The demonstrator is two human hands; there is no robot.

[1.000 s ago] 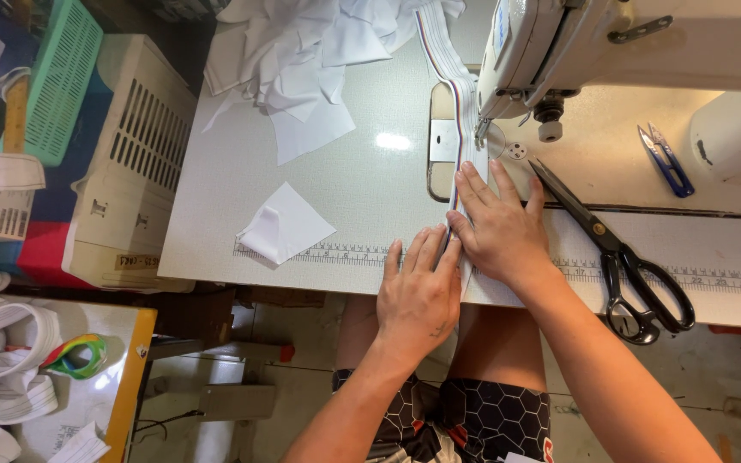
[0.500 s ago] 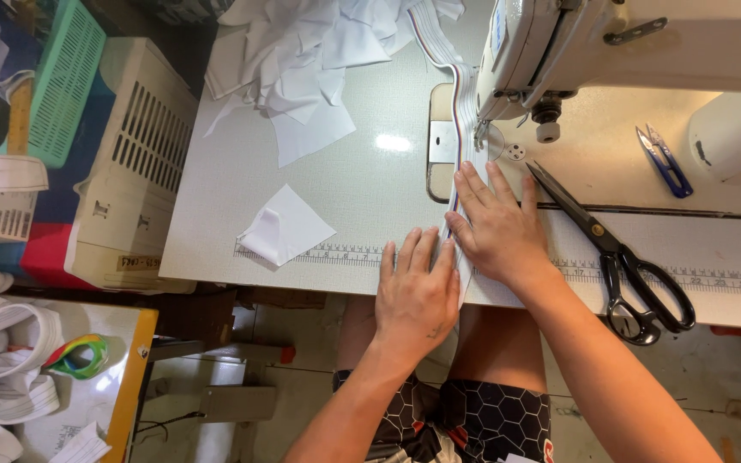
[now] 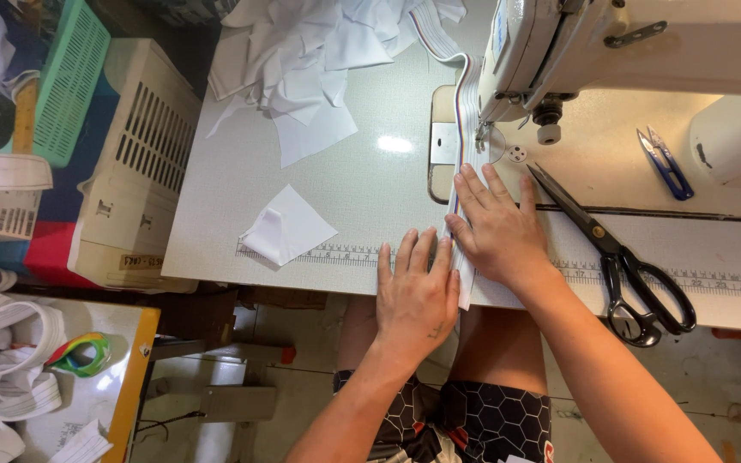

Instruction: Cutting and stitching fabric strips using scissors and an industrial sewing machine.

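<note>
My left hand (image 3: 415,296) lies flat at the table's front edge, fingers pressing the near end of a white striped elastic band (image 3: 463,137). My right hand (image 3: 499,230) rests flat beside it, fingers spread on the same band just in front of the sewing machine (image 3: 628,43). The band runs from under my hands up past the needle area and out behind the machine. Neither hand grips anything; both press down on the band.
Black scissors (image 3: 619,257) lie right of my right hand. Blue thread snips (image 3: 666,163) sit further right. A folded white fabric piece (image 3: 285,227) and a pile of white fabric (image 3: 302,51) lie left. Baskets (image 3: 135,163) stand beside the table (image 3: 362,180).
Both hands have stayed almost in place on the band; the left hand has shifted slightly toward the right hand.
</note>
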